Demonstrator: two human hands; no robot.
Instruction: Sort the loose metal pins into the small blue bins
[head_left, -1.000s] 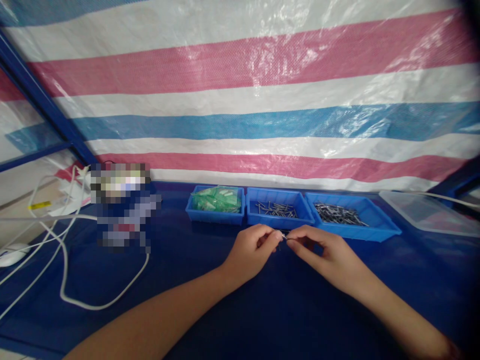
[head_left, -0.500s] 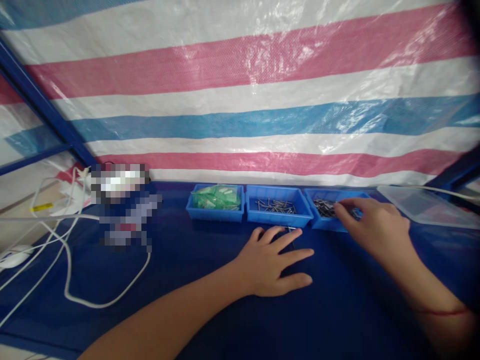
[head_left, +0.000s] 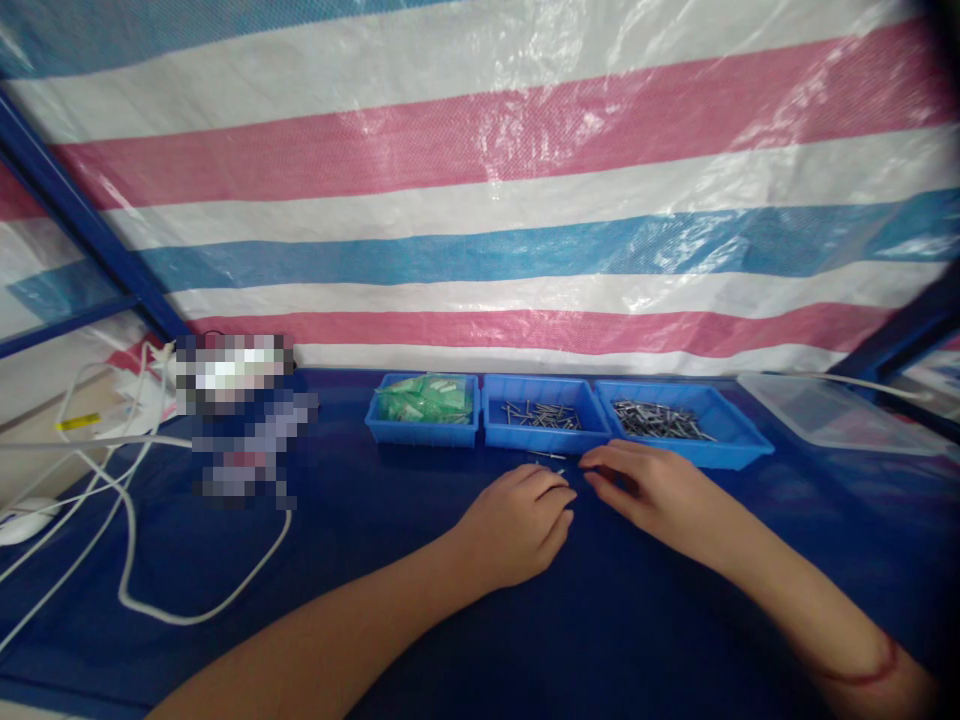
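Note:
My left hand (head_left: 517,525) rests low over the blue table, its fingers now bent and drawn together. What they hold, if anything, is too small to make out. Close to its right, my right hand (head_left: 645,490) has thumb and forefinger brought together in a pinch, with their contents hidden. Just beyond the fingertips a thin nail-like metal piece (head_left: 547,455) lies on the table. Similar pieces (head_left: 547,415) lie scattered in the middle blue bin (head_left: 547,439). A denser heap of metal pieces (head_left: 656,420) fills part of the right blue bin (head_left: 739,440).
The left blue bin (head_left: 424,433) holds a green plastic bag (head_left: 427,400). A clear plastic lid (head_left: 832,415) lies at the right. White cables (head_left: 202,617) loop across the left, near a white mouse (head_left: 28,521). Striped sheeting (head_left: 495,240) hangs behind the table.
My right hand has left the right bin and moved left and nearer, beside my left hand. My left hand's spread fingers have curled in.

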